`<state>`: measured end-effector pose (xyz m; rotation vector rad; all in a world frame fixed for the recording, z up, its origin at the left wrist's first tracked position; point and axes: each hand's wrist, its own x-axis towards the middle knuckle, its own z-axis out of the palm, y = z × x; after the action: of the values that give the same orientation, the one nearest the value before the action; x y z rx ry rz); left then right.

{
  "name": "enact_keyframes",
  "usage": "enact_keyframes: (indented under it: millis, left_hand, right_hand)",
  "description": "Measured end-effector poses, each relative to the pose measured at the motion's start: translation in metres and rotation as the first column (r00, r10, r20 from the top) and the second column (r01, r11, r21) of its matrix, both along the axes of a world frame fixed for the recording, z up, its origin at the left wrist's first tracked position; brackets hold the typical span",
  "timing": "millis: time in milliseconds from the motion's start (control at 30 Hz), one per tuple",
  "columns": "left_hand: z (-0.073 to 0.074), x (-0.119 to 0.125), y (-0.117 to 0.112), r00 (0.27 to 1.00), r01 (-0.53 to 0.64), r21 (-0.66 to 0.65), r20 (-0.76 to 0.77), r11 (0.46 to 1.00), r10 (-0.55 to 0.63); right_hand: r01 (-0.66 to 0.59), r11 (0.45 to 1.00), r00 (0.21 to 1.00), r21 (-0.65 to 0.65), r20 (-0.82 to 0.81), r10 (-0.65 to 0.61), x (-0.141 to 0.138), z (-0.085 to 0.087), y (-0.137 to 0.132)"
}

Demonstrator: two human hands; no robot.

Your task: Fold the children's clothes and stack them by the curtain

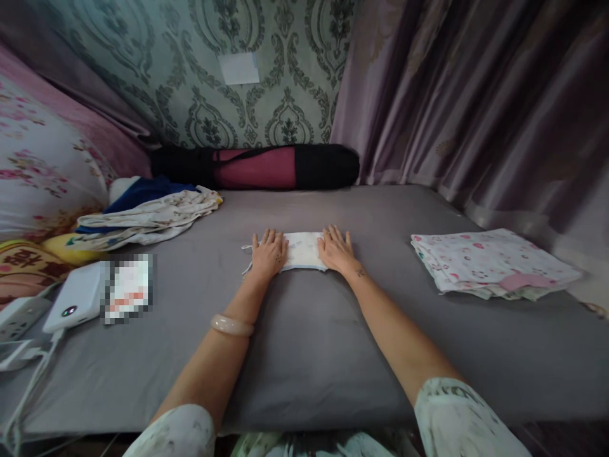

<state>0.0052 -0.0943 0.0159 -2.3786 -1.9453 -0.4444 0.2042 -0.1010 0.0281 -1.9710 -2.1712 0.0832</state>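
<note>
A small white cloth (303,252) with a pale blue edge lies flat on the grey sheet in front of me. My left hand (269,254) rests palm down on its left end, fingers stretched out. Thin white ties stick out past that hand. On the right end of the cloth lies my right hand (337,249), also flat with its fingers spread. Both palms cover the ends of the cloth, so its full shape is partly hidden. Neither hand is gripping anything.
Folded printed cloths (490,263) lie at the right. Rumpled clothes (157,212) sit at the left, near a white power bank (78,295), a power strip (21,317) and a blurred item (128,289). A long black and red bag (257,167) lies along the wall.
</note>
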Motion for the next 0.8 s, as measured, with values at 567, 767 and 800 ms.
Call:
enact_keyframes:
  millis: [567, 767, 800]
  left_hand:
    - [0.007, -0.014, 0.011, 0.998, -0.021, -0.296, 0.044, 0.955, 0.036]
    - [0.029, -0.043, 0.011, 0.962, -0.223, -0.292, 0.086, 0.930, 0.258]
    - [0.031, -0.047, 0.010, 0.950, -0.267, -0.307, 0.075, 0.914, 0.303]
  right_hand:
    - [0.024, 0.985, 0.961, -0.174, -0.266, -0.070, 0.015, 0.003, 0.018]
    - [0.191, 0.961, 0.893, -0.198, -0.371, -0.254, 0.055, 0.020, 0.022]
    - [0.212, 0.955, 0.892, -0.209, -0.358, -0.276, 0.061, 0.019, 0.022]
